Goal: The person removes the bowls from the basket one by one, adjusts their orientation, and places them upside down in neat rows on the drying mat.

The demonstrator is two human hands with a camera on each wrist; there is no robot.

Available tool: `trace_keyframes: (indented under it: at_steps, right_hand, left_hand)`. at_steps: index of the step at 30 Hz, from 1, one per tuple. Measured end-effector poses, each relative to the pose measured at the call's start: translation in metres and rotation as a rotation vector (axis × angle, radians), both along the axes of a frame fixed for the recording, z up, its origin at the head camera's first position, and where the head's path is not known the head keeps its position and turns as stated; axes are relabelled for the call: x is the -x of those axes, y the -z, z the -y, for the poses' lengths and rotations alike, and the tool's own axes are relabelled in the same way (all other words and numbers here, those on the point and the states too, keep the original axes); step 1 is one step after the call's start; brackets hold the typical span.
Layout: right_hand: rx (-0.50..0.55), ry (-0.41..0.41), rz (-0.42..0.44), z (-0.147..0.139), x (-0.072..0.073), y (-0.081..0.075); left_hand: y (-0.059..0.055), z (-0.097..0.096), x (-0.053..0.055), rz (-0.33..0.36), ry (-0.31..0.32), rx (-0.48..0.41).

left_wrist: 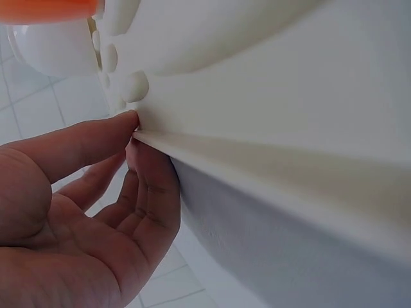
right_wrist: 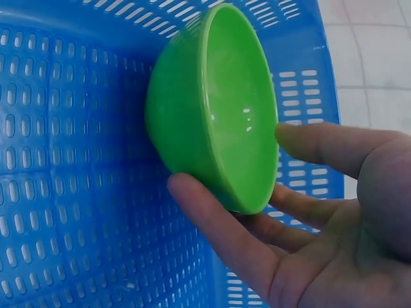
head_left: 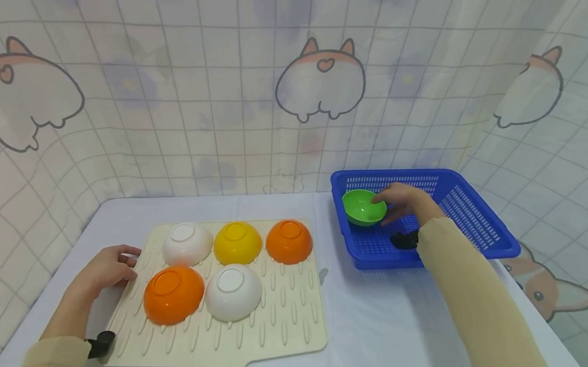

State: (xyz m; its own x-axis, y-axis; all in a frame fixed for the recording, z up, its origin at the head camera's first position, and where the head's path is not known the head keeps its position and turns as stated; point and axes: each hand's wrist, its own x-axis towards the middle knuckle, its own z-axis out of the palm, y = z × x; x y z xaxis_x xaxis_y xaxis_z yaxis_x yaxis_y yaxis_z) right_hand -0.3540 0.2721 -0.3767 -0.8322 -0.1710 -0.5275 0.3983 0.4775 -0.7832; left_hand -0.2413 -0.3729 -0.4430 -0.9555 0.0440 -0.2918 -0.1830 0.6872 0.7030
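A green bowl (head_left: pixel 363 208) is tilted inside the blue plastic basket (head_left: pixel 349 241), near its left wall. My right hand (head_left: pixel 403 202) holds the bowl by its right rim; in the right wrist view the thumb is at the open side and the fingers lie against the outside of the bowl (right_wrist: pixel 183 115). On the left, my left hand (head_left: pixel 110 266) pinches the left edge of a cream draining board (head_left: pixel 281 328); in the left wrist view, thumb and index finger meet at the edge of the board (left_wrist: pixel 257 186).
Upside-down bowls stand on the board: a white bowl (head_left: pixel 187 244), yellow bowl (head_left: pixel 237 243) and orange bowl (head_left: pixel 289 242) behind, another orange bowl (head_left: pixel 173 296) and white bowl (head_left: pixel 233 293) in front. A tiled-pattern curtain (head_left: pixel 210 99) hangs behind the white-covered table (head_left: pixel 381 323).
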Motion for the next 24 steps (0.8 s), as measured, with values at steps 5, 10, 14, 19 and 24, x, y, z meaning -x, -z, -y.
trace_keyframes:
  at_steps: [5, 10, 14, 19, 24]
  right_hand:
    - [-0.058, -0.002, -0.025, -0.001, 0.002, 0.0]
    - [-0.107, 0.009, -0.066, -0.004, -0.001, 0.0]
    - [-0.137, 0.016, -0.11, -0.007, -0.004, -0.002]
    - [-0.15, 0.016, -0.16, -0.008, -0.008, -0.01]
    - [-0.154, 0.016, -0.206, -0.011, -0.014, -0.02]
  left_hand:
    - [-0.002, 0.0, 0.001, 0.006, 0.006, 0.009]
    - [-0.002, -0.002, 0.0, 0.008, 0.011, 0.018]
    - [-0.002, -0.003, 0.0, -0.004, 0.016, 0.015]
    - [-0.001, 0.001, 0.0, -0.027, 0.017, 0.016]
    - [0.002, 0.003, -0.001, -0.035, 0.025, 0.017]
